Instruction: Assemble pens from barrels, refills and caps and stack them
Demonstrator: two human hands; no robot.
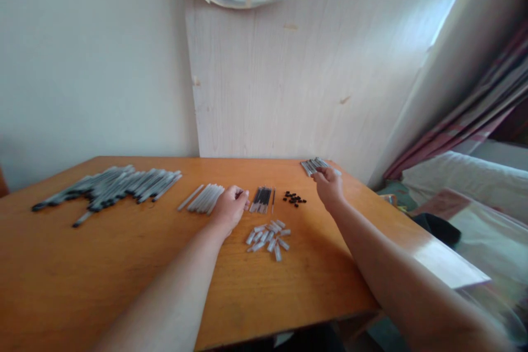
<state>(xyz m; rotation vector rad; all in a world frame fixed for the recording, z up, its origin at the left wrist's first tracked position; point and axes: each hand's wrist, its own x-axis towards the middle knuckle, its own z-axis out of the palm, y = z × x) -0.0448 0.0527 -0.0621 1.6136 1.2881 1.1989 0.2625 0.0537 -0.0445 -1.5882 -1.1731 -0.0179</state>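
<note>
My left hand (pixel 230 206) rests on the orange table (pixel 124 264) with its fingers curled shut on a thin pen part that is too small to name, between a row of clear pen barrels (pixel 205 198) and a small bunch of black refills (pixel 263 199). My right hand (pixel 329 184) reaches to the far right of the table, and its fingers pinch a pen in a little pile of finished pens (pixel 314 165). Small black plugs (pixel 294 198) lie between the hands. Clear caps (pixel 269 236) lie nearer to me.
A large heap of grey pens (pixel 111 186) covers the table's far left. The table stands against a pale wall and a wooden panel (pixel 289 77). A bed with a white pillow (pixel 466 176) and a striped curtain are at the right.
</note>
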